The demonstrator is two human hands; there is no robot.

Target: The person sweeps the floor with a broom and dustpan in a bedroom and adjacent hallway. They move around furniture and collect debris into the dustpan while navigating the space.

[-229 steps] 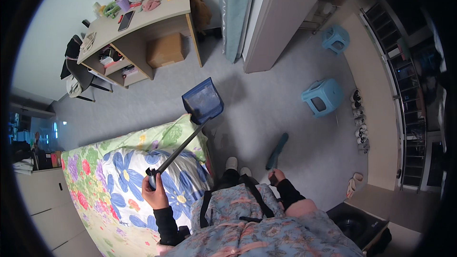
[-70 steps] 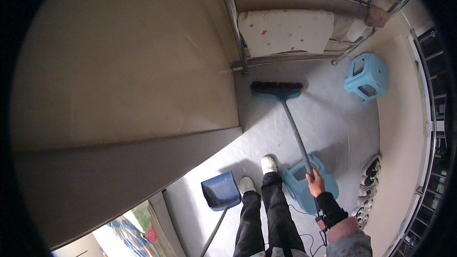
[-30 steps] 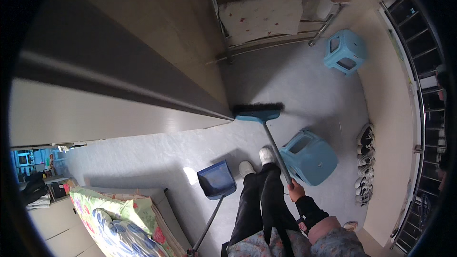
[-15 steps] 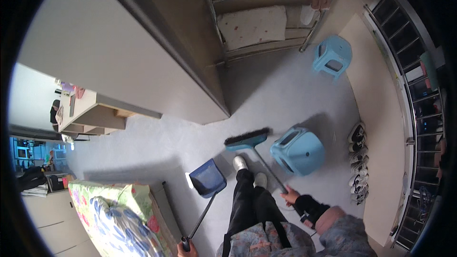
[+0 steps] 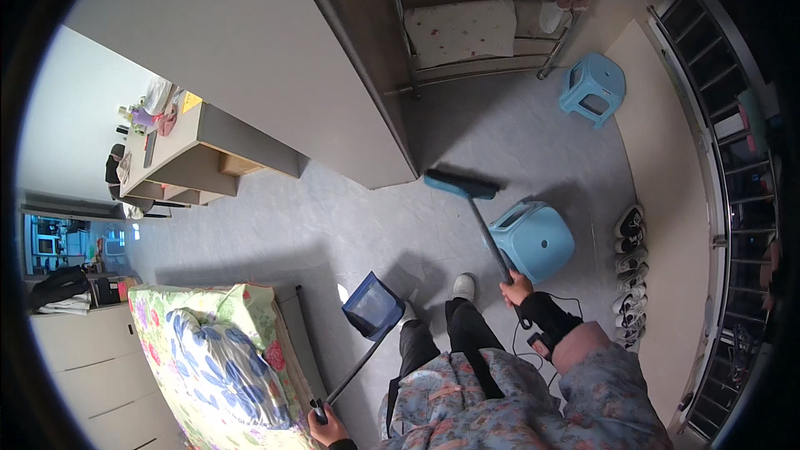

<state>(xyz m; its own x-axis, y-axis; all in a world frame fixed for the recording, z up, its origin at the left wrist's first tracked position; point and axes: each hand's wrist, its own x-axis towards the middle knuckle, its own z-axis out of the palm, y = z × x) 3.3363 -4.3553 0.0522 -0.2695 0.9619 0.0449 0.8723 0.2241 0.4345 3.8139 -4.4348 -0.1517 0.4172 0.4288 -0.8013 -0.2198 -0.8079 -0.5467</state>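
My right hand [image 5: 516,288] is closed round the grey handle of a broom [image 5: 483,225]. Its blue head with dark bristles lies on the floor ahead, close to the bottom corner of the tall cabinet and the nearer blue stool [image 5: 537,242]. At the lower left, my left hand [image 5: 329,428] grips the dark handle of a long-handled dustpan [image 5: 375,307]. The blue pan rests on the floor just left of my feet, close to my left shoe. A black cord hangs by my right wrist.
A tall pale cabinet [image 5: 275,58] juts in from the upper left. Another blue stool [image 5: 594,87] stands by the right wall, and several shoes [image 5: 631,271] line that wall. A bed with floral bedding [image 5: 217,350] is at left, a desk [image 5: 196,137] farther back, a metal rack [image 5: 467,71] ahead.
The broom head has moved forward and slightly right, up to the cabinet corner. I have stepped forward with my right foot. The dustpan has tilted a little and sits closer to my left shoe.
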